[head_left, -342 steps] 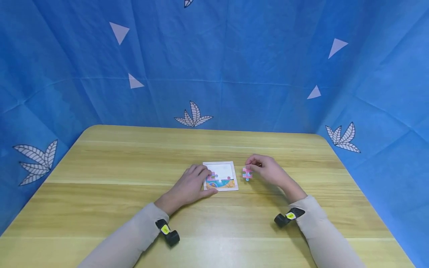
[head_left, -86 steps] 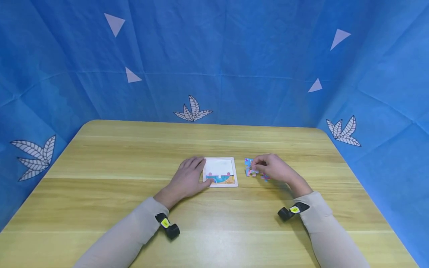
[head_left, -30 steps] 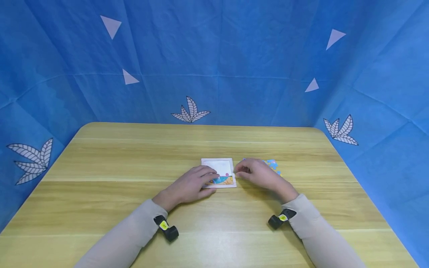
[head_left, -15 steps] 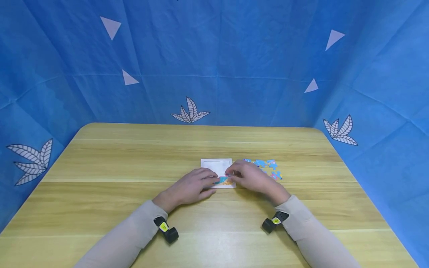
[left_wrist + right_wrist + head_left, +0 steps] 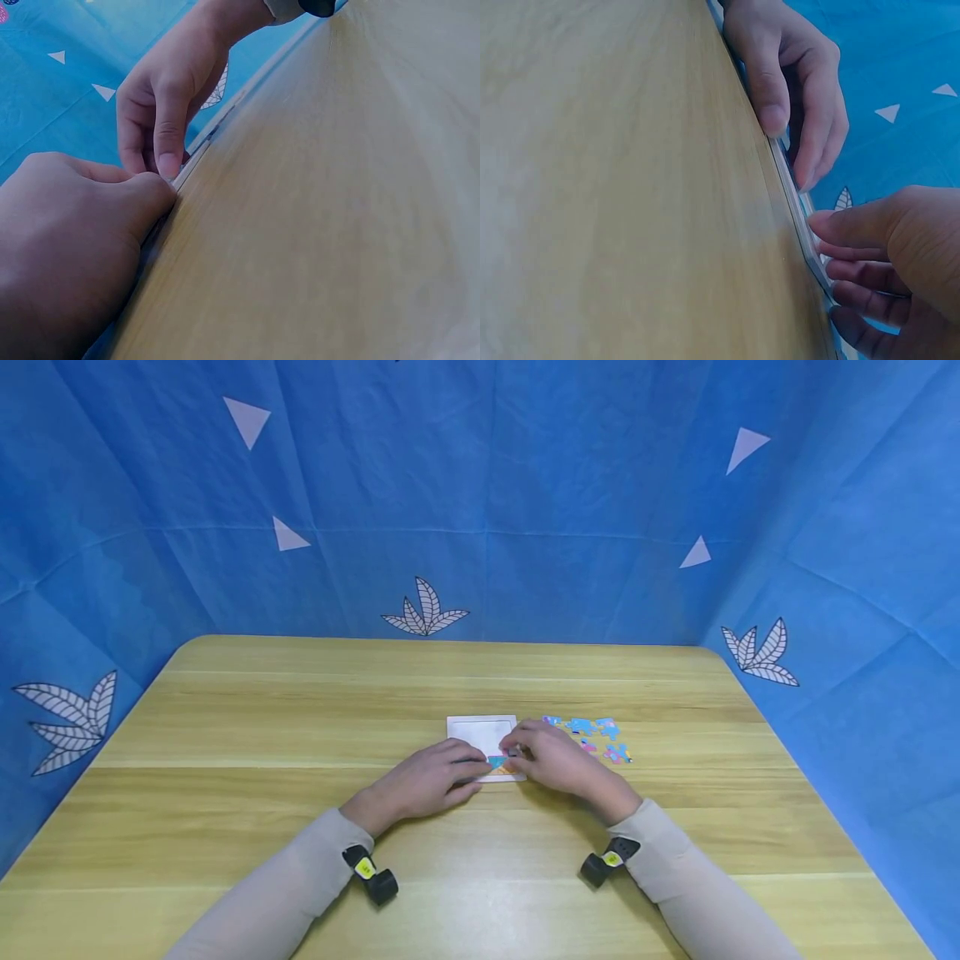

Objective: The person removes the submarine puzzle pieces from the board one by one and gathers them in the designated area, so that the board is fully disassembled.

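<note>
A small white-framed jigsaw puzzle [image 5: 480, 727] lies on the table with a coloured strip of pieces along its near side and a bare white upper part. My left hand [image 5: 423, 781] rests on its left side, fingers extended over the strip and thumb at the near edge. From the right, my right hand [image 5: 558, 760] reaches over the frame, thumb and fingertips pinching at a puzzle piece [image 5: 514, 751] by the right end of the strip; the fingers mostly hide it. In the right wrist view the right thumb [image 5: 840, 226] lies beside the frame's edge.
Several loose puzzle pieces [image 5: 581, 727] in blue and pink lie to the right of the frame, behind the right forearm. The wooden table [image 5: 300, 710] meets a blue curtain [image 5: 570, 485] at the back and sides.
Over the last second my right hand has moved left from beside the frame onto the strip's right end, uncovering more loose pieces. The left hand stays on the frame's left side.
</note>
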The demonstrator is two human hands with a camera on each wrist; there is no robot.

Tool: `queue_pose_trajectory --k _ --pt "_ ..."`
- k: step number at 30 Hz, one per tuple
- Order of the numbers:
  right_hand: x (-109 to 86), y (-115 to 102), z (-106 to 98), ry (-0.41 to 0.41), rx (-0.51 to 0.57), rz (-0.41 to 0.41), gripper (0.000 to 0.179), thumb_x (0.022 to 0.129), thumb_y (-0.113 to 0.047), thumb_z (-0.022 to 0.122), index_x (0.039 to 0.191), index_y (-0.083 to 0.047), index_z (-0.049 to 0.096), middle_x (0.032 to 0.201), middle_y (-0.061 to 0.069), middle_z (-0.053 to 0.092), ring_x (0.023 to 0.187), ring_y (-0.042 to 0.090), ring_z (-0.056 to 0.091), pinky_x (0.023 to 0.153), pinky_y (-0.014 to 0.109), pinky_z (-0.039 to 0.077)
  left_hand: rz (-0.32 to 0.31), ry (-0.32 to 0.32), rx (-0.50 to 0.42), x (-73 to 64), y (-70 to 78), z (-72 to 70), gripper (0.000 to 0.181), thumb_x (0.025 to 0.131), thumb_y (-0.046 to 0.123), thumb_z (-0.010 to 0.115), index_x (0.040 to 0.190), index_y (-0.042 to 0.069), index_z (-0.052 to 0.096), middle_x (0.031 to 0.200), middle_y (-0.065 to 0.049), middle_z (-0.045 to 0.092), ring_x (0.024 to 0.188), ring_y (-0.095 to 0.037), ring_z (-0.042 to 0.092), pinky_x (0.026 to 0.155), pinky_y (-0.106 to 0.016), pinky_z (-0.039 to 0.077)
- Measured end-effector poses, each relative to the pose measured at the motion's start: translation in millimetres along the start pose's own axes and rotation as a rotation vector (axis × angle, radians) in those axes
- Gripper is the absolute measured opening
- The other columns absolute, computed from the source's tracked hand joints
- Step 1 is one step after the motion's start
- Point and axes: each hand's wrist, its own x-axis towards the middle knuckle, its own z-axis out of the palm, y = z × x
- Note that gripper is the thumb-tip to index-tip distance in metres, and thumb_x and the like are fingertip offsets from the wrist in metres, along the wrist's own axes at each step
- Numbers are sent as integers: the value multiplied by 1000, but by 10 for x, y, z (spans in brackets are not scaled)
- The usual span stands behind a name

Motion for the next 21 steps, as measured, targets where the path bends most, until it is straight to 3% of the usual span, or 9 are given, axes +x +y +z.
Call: queue_pose_trajectory --k 5,9,21 --pt "5 -4 22 17 -5 4 20 92 -21 70 108 -9 69 102 0 62 85 13 55 90 40 47 -1 -3 6 -2 2 0 35 101 31 54 131 15 64 129 0 60 122 -17 52 109 -31 37" --pt "7 -13 25 33 -8 -10 19 90 -20 71 105 -8 68 94 0 60 80 13 51 77 35 47 3 3 7 4 8 -4 34 101 29 54 131 16 64 129 0 60 121 -18 52 109 -31 37" --pt "31 -9 50 23 52 29 15 91 -18 70 102 -8 65 90 -2 59 82 12 53 75 32 48 11 16 5 16 7 12 33 101 28 55 129 15 66 127 0 61 118 -18 53 106 -30 40"
